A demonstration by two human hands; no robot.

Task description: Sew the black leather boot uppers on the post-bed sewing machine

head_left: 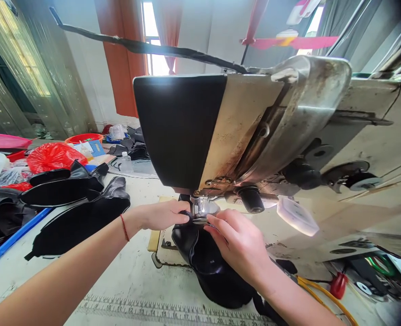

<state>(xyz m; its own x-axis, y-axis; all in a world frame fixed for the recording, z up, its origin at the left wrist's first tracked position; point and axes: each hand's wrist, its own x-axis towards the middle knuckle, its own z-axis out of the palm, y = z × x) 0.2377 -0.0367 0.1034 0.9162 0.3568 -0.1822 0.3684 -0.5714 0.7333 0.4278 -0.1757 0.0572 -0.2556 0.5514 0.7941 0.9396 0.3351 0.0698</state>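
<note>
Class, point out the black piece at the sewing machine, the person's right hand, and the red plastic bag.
Black piece (217, 283): head view, on its dark body below the hands.
Right hand (239, 240): head view, back of the hand.
Red plastic bag (55, 157): head view, middle of its crinkled side.

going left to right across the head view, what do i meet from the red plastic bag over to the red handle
Red plastic bag → small clear bottle with a white cap → left hand → right hand → red handle.
</note>
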